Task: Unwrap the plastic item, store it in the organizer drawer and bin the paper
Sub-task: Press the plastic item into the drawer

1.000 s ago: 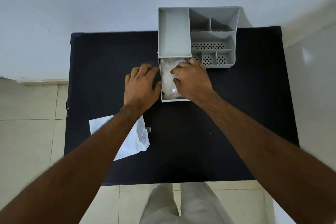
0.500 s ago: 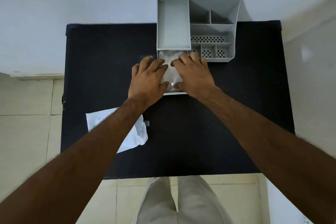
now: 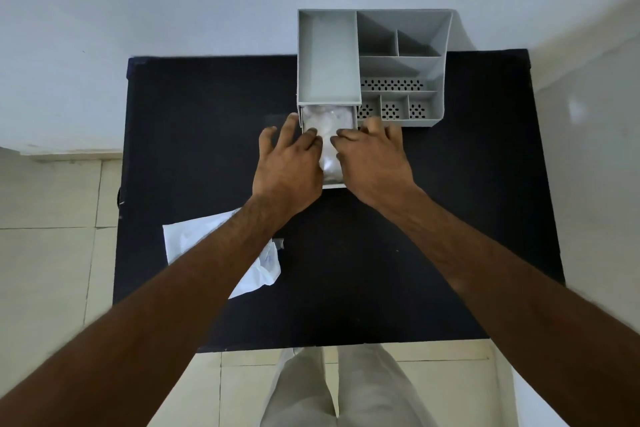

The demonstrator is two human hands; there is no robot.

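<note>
Clear plastic item [image 3: 327,128] sits in the open drawer [image 3: 334,185]; our left hand [image 3: 287,163] and right hand [image 3: 372,159] press flat on it. Next, we judge: shut drawer, bin paper [image 3: 194,236].

Count of items on and around the black table, seen from the head camera.

One black table [image 3: 433,253]; one grey organizer [image 3: 440,80] at its far edge, with one drawer [image 3: 334,185] drawn out toward the near side; one clear plastic item [image 3: 325,121] lying in that drawer; one sheet of white paper [image 3: 263,270] at the near left. The organizer's top shows seven open compartments: one long one at the left, two at the far right, one wide one below them, and three small ones along the near right. Two hands: one left hand [image 3: 287,166], one right hand [image 3: 372,163].
</note>
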